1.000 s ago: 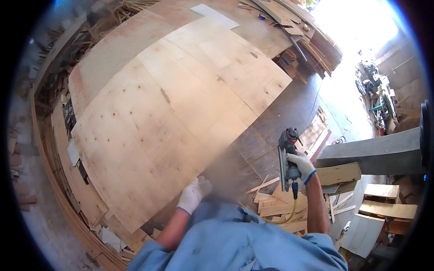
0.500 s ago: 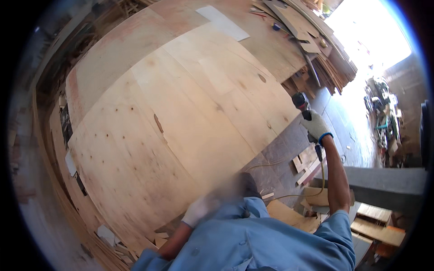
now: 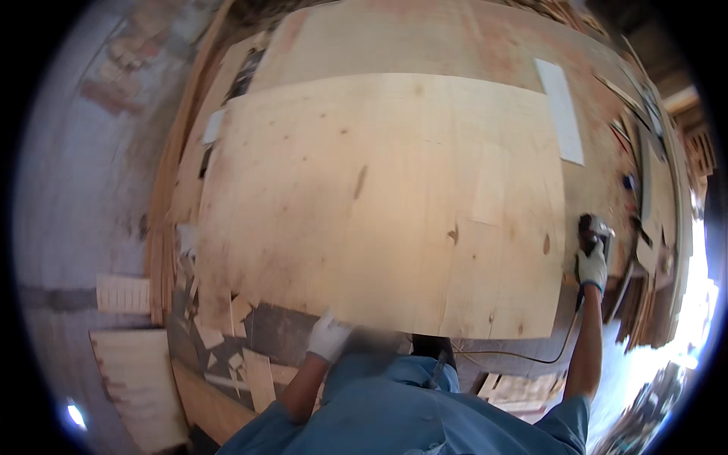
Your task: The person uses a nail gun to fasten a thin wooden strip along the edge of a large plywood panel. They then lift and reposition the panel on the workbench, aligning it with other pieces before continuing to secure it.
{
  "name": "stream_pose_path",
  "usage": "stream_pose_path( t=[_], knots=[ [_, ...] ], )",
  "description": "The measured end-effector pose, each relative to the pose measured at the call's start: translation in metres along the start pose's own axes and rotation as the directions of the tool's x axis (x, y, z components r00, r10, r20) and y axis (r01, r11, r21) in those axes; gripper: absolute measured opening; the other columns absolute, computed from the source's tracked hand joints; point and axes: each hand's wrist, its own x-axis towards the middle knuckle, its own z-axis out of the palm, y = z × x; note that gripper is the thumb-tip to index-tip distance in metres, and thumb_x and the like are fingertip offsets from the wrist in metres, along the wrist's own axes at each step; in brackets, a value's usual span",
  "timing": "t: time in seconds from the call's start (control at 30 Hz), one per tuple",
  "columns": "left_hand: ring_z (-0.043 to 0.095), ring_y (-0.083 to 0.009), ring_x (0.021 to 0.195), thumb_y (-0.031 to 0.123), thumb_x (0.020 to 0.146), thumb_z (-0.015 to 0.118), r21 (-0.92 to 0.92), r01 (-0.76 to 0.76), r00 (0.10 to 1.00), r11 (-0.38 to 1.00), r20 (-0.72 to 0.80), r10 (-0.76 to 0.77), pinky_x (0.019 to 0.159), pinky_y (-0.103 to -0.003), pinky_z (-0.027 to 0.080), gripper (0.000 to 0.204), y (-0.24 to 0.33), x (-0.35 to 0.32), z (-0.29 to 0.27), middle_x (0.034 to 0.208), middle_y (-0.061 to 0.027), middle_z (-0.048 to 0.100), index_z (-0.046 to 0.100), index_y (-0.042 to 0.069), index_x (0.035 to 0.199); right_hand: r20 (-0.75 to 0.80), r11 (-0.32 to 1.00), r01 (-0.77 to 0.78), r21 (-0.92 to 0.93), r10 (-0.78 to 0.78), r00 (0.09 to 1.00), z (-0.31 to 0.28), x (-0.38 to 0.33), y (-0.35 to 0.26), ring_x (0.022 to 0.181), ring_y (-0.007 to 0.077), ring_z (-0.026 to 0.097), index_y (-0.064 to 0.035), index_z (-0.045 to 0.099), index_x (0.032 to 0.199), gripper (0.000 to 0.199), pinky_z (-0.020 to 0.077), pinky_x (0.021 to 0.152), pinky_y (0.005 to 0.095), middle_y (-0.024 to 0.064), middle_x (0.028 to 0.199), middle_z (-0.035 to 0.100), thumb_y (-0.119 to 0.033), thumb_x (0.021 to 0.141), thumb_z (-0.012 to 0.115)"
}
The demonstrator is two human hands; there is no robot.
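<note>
A large pale plywood sheet (image 3: 394, 197) with dark knots lies flat in front of me, over a wider worn board (image 3: 364, 45). At its near edge, left of my body, my left hand (image 3: 329, 337) in a white glove is closed on the rim; its thumb shows on top, the other fingers are hidden. My right hand (image 3: 593, 267), gloved too, is wrapped round the grip of an air nail gun (image 3: 596, 229) with a dark head and silver body. The gun is just past the sheet's right edge. A dark blur hides the area beside my left hand.
A yellowish hose (image 3: 531, 358) runs behind my right arm, below the near edge. A white strip (image 3: 561, 114) lies beyond the sheet's right edge. Stacked boards (image 3: 644, 303) line the far right. Wood offcuts (image 3: 235, 318) lie lower left, near a leaning panel (image 3: 136, 379).
My view has swung left, so the sheet now looks squarer to me. My right hand has carried the nail gun from the sheet's near right corner farther along its right side. My left hand stays at the near edge.
</note>
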Motion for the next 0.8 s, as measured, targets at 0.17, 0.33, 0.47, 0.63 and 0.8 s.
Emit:
stream_pose_path(
  t=[0.17, 0.33, 0.47, 0.63, 0.8],
  knots=[
    [0.047, -0.0329, 0.126, 0.026, 0.100, 0.047, -0.190, -0.148, 0.976, 0.970, -0.188, 0.112, 0.109, -0.050, 0.036, 0.042, -0.024, 0.002, 0.009, 0.133, -0.0159, 0.052, 0.044, 0.001, 0.134, -0.377, 0.959, 0.277, -0.066, -0.281, 0.882, 0.017, -0.049, -0.013, 0.109, 0.0412, 0.055, -0.0008, 0.052, 0.125, 0.045, 0.0434, 0.092, 0.0486, 0.0251, 0.112, 0.059, -0.028, 0.088, 0.057],
    [0.048, -0.0332, 0.125, 0.024, 0.099, 0.049, -0.285, -0.205, 0.973, 0.936, -0.164, 0.163, 0.108, -0.050, 0.038, 0.042, -0.034, 0.011, -0.019, 0.134, -0.0166, 0.052, 0.045, -0.001, 0.133, -0.073, 0.960, 0.071, 0.269, -0.053, 0.996, 0.011, -0.126, -0.052, 0.096, 0.0404, 0.056, -0.0021, 0.061, 0.097, 0.030, 0.0429, 0.084, 0.0476, 0.0212, 0.098, 0.061, -0.030, 0.092, 0.053],
    [0.050, -0.0331, 0.124, 0.023, 0.099, 0.049, -0.221, -0.194, 0.973, 0.956, -0.166, 0.159, 0.107, -0.050, 0.039, 0.040, -0.028, 0.022, -0.034, 0.133, -0.0165, 0.053, 0.046, -0.001, 0.131, 0.100, 0.914, -0.100, 0.393, 0.066, 0.993, 0.016, -0.114, -0.041, 0.096, 0.0413, 0.057, -0.0013, 0.060, 0.098, 0.035, 0.0441, 0.083, 0.0476, 0.0236, 0.098, 0.061, -0.035, 0.093, 0.051],
    [0.051, -0.0308, 0.123, 0.028, 0.100, 0.048, -0.202, -0.224, 0.970, 0.953, -0.136, 0.199, 0.105, -0.047, 0.041, 0.040, -0.018, -0.002, 0.027, 0.133, -0.0157, 0.053, 0.048, 0.002, 0.131, 0.249, 0.706, -0.247, 0.663, 0.103, 0.963, 0.026, -0.091, -0.027, 0.069, 0.0191, 0.052, 0.0023, 0.063, 0.087, 0.043, 0.0417, 0.066, 0.0359, 0.0156, 0.072, 0.055, -0.038, 0.095, 0.050],
    [0.052, -0.0299, 0.123, 0.022, 0.098, 0.053, -0.094, -0.295, 0.932, 0.951, -0.248, 0.265, 0.104, -0.047, 0.043, 0.039, -0.003, -0.036, 0.070, 0.133, -0.0135, 0.054, 0.048, 0.003, 0.132, 0.185, 0.698, -0.271, 0.663, 0.197, 0.963, -0.019, -0.093, -0.016, 0.057, 0.0137, 0.045, 0.0061, 0.061, 0.076, 0.050, 0.0385, 0.057, 0.0370, 0.0074, 0.056, 0.046, -0.038, 0.097, 0.048]
  ],
)
